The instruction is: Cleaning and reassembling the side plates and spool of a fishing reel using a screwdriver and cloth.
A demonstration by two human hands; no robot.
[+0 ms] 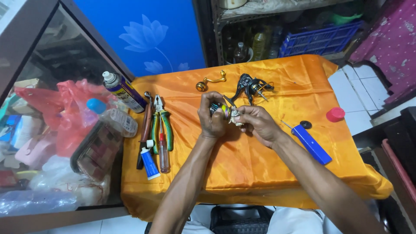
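Two bare hands meet above the middle of a table draped in orange cloth (242,173). Left hand (212,116): fingers curled tight around a small spool (219,109), dark with coloured bands, held clear of the cloth. Right hand (256,123): fingertips pinching a pale scrap (236,116), cloth or paper, pressed against the spool's right side; both hands touch at the fingertips. Just behind the hands, on the cloth: a black reel body (252,86) with its bail wire, and to its left a gold crank handle (210,81), apart from the body. Left edge of the table, lying side by side: a spray can (124,92), dark pliers (145,130), green-handled pliers (161,123), a clear-handled screwdriver (163,151) and a small blue-and-white tube (149,162). Right of the hands: a blue-handled tool (310,143), a small black disc (306,125) near its tip, and a red cap (335,114) close to the table's right edge.
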